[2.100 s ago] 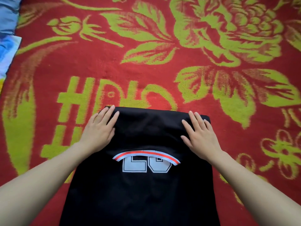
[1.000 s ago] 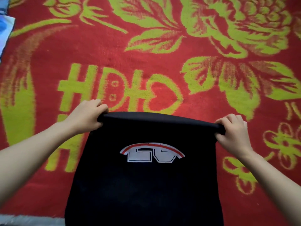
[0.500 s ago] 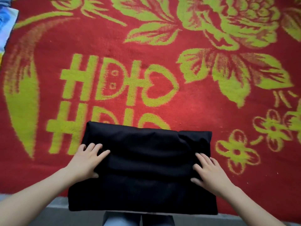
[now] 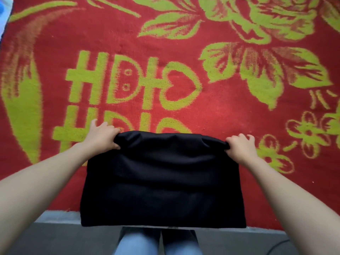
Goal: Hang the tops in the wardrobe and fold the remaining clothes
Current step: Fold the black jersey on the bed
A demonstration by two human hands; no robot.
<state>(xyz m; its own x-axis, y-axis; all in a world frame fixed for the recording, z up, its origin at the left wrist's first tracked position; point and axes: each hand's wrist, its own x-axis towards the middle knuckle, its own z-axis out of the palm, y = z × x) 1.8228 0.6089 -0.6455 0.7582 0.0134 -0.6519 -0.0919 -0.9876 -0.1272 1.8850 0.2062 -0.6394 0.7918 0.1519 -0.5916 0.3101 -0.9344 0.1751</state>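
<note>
Black folded garment [image 4: 161, 181] lay at the near edge of the blanket [image 4: 220, 115]; left hand [image 4: 103, 137] and right hand [image 4: 241, 148] had grip clamped on its far corners.

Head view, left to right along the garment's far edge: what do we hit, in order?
In order: left hand gripping the far left corner → black garment → right hand gripping the far right corner → small green flower motif on the red blanket.
</note>
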